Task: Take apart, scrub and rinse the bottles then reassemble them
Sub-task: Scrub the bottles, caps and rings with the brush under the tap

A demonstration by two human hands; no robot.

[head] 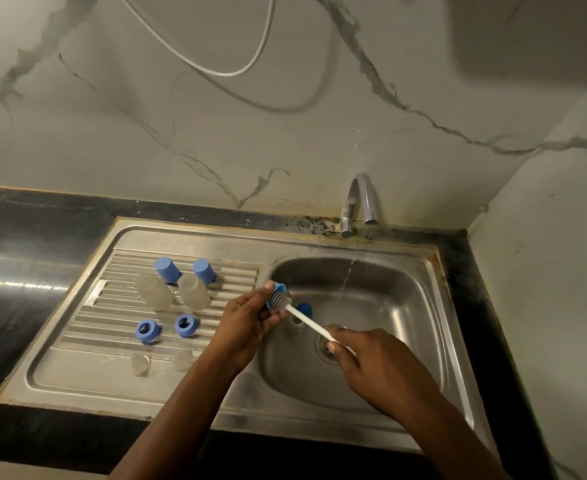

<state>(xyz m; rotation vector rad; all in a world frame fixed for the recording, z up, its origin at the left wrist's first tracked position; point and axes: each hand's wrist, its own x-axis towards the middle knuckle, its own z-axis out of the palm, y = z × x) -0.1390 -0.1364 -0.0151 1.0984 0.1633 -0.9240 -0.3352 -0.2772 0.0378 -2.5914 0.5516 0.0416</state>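
As my left hand [250, 317] curled its fingers round the blue collar [279, 288] above the sink [406, 299], my right hand [371, 362] pinched the white brush [306, 318] by its handle, long axis slanting up-left from those fingers, bristles touching the collar.

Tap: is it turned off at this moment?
No, a thin stream of water falls from the tap into the sink basin.

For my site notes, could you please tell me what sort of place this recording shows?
Most likely a home kitchen: a steel sink with a ribbed draining board, a running tap, and a dark counter.
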